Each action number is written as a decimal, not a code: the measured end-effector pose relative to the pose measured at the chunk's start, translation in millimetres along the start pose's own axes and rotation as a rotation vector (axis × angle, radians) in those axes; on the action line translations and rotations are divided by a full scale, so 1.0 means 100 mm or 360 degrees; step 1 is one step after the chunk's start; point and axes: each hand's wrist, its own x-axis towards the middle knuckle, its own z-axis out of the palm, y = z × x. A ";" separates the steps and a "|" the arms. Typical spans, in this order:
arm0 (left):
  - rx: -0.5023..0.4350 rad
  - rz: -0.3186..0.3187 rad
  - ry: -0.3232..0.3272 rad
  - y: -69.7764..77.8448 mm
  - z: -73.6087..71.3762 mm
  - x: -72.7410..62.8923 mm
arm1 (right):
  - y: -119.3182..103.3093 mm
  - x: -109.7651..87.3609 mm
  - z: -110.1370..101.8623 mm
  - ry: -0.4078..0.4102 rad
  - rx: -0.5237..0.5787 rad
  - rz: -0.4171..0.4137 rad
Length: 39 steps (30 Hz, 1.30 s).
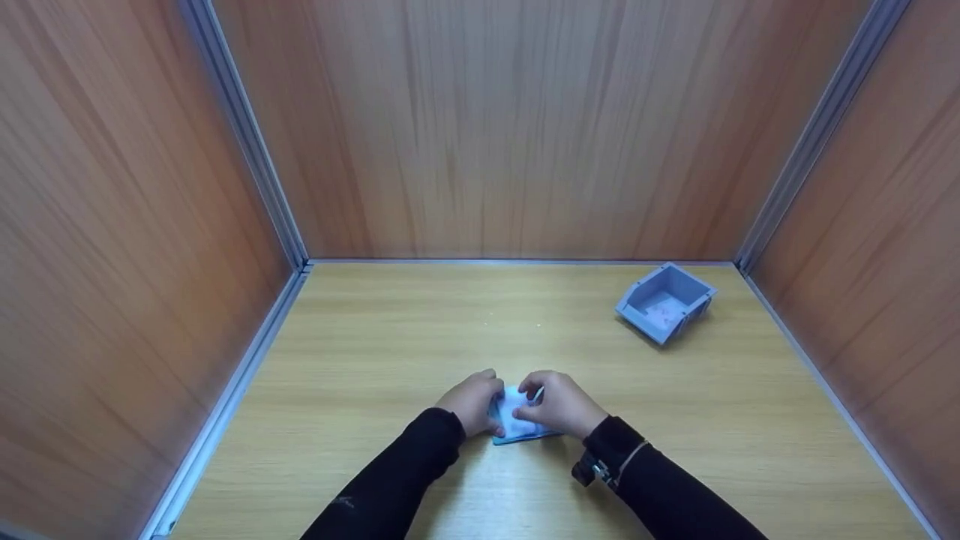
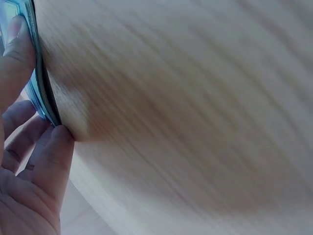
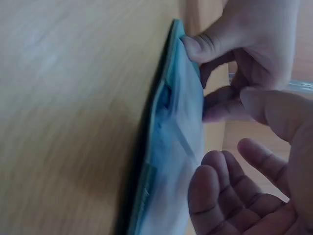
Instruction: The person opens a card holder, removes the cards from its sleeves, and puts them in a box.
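A thin, flat wallet-like holder (image 1: 517,424) lies low over the front middle of the table, with teal edges and a pale, shiny face. In the right wrist view the holder (image 3: 183,112) shows a see-through pocket over its face, bulging slightly off the teal cover. My left hand (image 1: 474,403) grips its left end, with the thumb (image 2: 17,46) on the face and fingertips along the edge. Above the other end is my right hand (image 1: 561,405), thumb and forefinger apart. Its loosely bent fingers (image 3: 204,188) come close to the pocket and hold nothing.
A grey-blue open bin (image 1: 666,301) stands at the back right of the table (image 1: 390,330), set at an angle. Wood-grain panels (image 1: 525,127) with metal edge strips enclose the left, back and right sides. Dark sleeves (image 1: 401,469) cover both forearms.
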 end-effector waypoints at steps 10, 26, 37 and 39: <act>-0.0094 -0.0017 -0.0003 0.01 -0.02 -0.03 | 0.00 -0.02 0.18 -0.0066 -0.0126 -0.0070; -0.0104 0.0023 0.0051 -0.02 -0.02 -0.04 | 0.02 -0.04 0.29 0.0017 -0.0183 -0.0025; -0.0162 -0.0046 0.0007 0.02 -0.04 -0.06 | 0.01 -0.05 0.26 0.0018 -0.0157 -0.0076; -0.0170 -0.0061 -0.0003 0.03 -0.04 -0.06 | 0.01 -0.05 0.26 0.0022 -0.0167 -0.0087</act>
